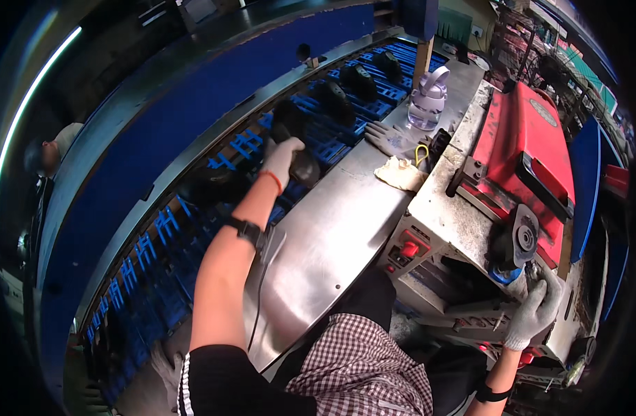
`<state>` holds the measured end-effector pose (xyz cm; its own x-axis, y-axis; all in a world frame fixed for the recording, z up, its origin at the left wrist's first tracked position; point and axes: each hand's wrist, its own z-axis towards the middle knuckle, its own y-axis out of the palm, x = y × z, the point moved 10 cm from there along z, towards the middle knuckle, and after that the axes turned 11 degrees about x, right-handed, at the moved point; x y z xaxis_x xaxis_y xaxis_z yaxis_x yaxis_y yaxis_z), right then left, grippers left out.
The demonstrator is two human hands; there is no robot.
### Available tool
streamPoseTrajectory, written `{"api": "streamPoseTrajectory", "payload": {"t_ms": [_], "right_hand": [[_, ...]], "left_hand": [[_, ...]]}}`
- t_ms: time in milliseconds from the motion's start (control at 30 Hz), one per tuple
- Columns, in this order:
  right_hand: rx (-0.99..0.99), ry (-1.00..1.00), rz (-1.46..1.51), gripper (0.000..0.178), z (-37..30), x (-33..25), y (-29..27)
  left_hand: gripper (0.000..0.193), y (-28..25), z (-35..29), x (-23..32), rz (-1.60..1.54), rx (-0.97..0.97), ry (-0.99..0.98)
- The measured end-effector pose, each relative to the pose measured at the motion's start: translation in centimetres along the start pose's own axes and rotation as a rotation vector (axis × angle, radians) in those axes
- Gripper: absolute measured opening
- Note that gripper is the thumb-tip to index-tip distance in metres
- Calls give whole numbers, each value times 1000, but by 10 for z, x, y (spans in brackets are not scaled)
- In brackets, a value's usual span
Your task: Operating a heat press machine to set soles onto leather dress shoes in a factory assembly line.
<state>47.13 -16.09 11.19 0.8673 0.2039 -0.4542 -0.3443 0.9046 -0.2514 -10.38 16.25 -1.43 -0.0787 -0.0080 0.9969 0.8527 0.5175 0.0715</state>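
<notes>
My left hand [282, 158], in a pale glove, reaches over the slatted conveyor with its fingers closed round a dark shoe-shaped piece [305, 168]. Some blur hides the exact edge of that grip. More dark rounded pieces [358, 82] lie along the blue slats beyond it. Off to the right, my gloved right hand [537, 309] is beside the red machine [522, 149], its fingers stretched and apart. Just above it sits a black piece with a round ringed face [525, 236], with a blue part [504, 275] below.
A steel ledge [332, 243] runs between conveyor and machine. On it are a lilac water bottle [427, 104], a grey glove [389, 139] and a crumpled cream cloth [399, 173]. A red switch [409, 249] faces me. Another person [51, 156] stands beyond the blue barrier [214, 93].
</notes>
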Motion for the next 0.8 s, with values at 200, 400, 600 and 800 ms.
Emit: {"api": "streamPoseTrajectory", "payload": {"t_ms": [200,400,600,800], "right_hand": [[13,12,-17,21,-5,4,-3],[20,102,-12,20,-6,15,-2],[39,172,-44,25,-9,35,-9],[42,215,-18,25,-9,34,-6]], "left_hand": [[98,-30,92,-41,641,140,239],[81,-49,35,-42,635,80,288],[78,-191,-11,-19,-117,912,262],[104,-223,29,-77,57,905,-650]]}}
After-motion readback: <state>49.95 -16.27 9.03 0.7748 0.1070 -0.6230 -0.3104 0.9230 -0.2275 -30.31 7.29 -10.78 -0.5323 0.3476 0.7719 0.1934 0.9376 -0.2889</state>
